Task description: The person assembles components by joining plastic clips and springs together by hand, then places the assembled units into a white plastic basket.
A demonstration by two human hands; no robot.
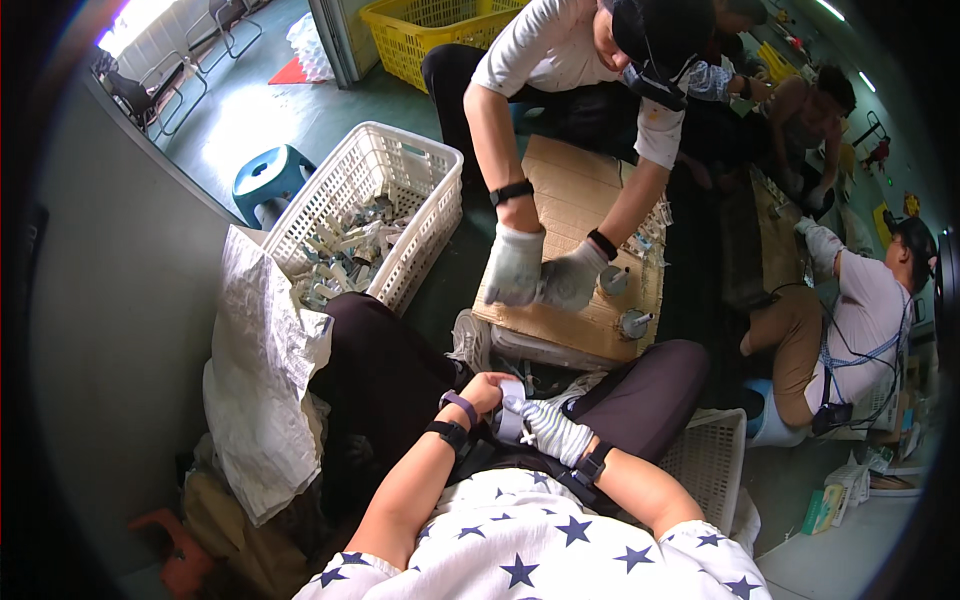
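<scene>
In front of my lap, my bare left hand [486, 391] has its fingers closed around the upper end of a pale grey-white piece [511, 424]. My right hand [556, 430], in a striped knit glove, grips the same piece from the other side. A small light cross-shaped part [528, 436] shows below the right fingertips; I cannot tell whether it belongs to the piece. Just beyond, a cardboard-topped work surface [560, 190] carries two round metal parts with stems [614, 280]. A co-worker's two gloved hands [540, 268] meet over it.
On my left stands a white crate [437, 160] with many small fittings, beside a white woven sack [265, 370]. A blue stool [270, 175] and a yellow crate [400, 45] are farther off. Another white crate [712, 465] is by my right knee. Other people sit at right.
</scene>
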